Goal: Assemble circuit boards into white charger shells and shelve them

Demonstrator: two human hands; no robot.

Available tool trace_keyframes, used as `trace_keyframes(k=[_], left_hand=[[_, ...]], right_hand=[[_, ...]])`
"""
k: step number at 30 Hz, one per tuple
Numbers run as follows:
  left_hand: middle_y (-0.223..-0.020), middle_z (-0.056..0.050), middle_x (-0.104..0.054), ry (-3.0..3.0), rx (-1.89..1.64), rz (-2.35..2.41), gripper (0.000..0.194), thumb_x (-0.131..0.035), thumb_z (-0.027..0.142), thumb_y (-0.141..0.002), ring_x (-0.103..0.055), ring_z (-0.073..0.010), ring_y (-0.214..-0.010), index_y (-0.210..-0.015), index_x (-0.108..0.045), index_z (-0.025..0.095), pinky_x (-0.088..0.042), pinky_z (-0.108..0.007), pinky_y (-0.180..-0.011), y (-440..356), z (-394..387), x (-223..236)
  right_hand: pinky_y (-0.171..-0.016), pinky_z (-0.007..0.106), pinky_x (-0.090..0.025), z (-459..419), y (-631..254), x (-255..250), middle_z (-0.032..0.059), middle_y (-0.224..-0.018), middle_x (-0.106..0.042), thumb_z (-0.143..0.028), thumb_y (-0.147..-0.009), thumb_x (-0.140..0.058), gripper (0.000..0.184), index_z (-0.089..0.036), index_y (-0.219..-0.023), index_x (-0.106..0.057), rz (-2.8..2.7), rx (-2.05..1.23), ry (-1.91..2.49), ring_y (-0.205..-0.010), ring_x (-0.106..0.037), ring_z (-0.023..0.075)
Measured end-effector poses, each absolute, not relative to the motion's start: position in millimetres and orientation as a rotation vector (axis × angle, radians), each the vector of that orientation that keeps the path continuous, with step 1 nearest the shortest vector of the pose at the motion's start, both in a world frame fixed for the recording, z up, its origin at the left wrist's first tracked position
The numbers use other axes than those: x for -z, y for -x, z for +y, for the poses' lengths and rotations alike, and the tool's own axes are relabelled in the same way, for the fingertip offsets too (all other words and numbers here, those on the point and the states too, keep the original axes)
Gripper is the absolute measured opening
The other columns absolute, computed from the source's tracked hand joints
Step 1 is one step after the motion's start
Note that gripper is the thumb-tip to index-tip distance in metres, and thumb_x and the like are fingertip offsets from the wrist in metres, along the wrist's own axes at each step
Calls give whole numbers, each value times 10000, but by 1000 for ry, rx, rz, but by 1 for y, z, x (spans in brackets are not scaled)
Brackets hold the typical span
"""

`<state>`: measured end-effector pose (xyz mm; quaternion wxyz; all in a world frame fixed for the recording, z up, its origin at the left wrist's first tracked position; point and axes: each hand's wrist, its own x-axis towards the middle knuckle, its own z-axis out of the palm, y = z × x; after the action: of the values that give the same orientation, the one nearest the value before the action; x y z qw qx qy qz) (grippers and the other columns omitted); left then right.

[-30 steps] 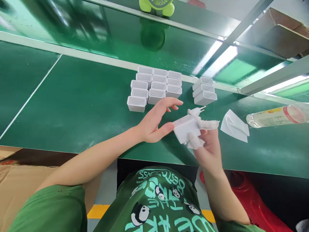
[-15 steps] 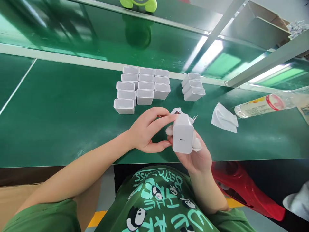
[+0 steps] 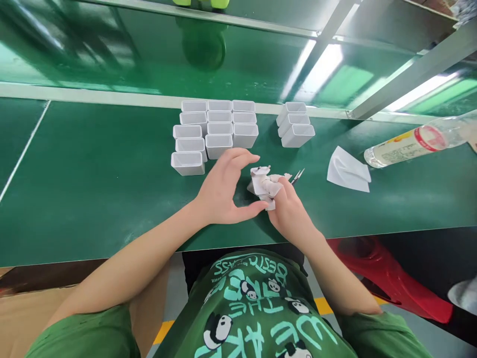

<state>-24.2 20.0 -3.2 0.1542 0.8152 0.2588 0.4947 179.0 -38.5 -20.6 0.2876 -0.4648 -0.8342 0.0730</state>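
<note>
My right hand [image 3: 288,211] is closed round a white plug adapter [image 3: 263,183], mostly hidden by the fingers, with its metal pins [image 3: 298,175] sticking out to the right. White wraps cover some fingertips of that hand. My left hand [image 3: 223,186] curves over the adapter from the left, fingers bent and thumb touching it below. Both hands hover just above the green table [image 3: 93,179]. Behind them stands a block of several white open shells [image 3: 214,132], and a smaller row of three white shells [image 3: 296,127] sits to its right.
A folded white cloth [image 3: 348,170] lies right of my hands. A clear plastic bottle [image 3: 417,144] lies on its side at far right. A metal rail [image 3: 112,98] runs along the table's back. A red object [image 3: 387,283] is below the table edge.
The adapter, held up with its port face toward me half a second ago, is now turned down into my right hand near the table. My left hand has closed in over it.
</note>
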Motion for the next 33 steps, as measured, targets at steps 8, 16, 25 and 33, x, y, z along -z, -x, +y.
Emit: trace_keyframes(k=[8,16,25,33], left_hand=[[-1250,-62,-613,-2090,-784,884,477,-683,341,-886,-647,-203,-1099,-1295,-454,255,-583,-349,-942,22,15,0],[-1271,-66,-611,-2072,-753,903,572,-730,305,-835,-630,-195,-1126,-1335,-458,249,-574,-326,-950,23,16,-2],[-959,2,-632,-2243,-696,887,393,-730,244,-801,-594,-130,-820,-1158,-565,230,-492,-243,-712,21,13,-1],[-693,79,-500,-2279,-708,958,428,-818,437,-731,-409,-76,-564,-810,-458,220,-315,-207,-494,16,8,9]], right_hand=[[-1106,531,-474,-48,-207,1,153,-1560,-396,-208,-932,-602,797,-247,-1599,-167,-2078,-400,1239,-1366,-475,316],[-1167,498,-405,-54,-233,-3,77,-1380,-607,-121,-963,-504,539,-276,-1477,-459,-2087,-187,1421,-1280,-550,252],[-950,430,-557,-41,-247,8,107,-1146,-674,85,-808,-437,661,-178,-1403,-557,-2539,21,1351,-998,-566,256],[-937,431,-573,-40,-262,-3,93,-1047,-697,53,-858,-478,446,-190,-1172,-681,-2392,46,1255,-971,-667,234]])
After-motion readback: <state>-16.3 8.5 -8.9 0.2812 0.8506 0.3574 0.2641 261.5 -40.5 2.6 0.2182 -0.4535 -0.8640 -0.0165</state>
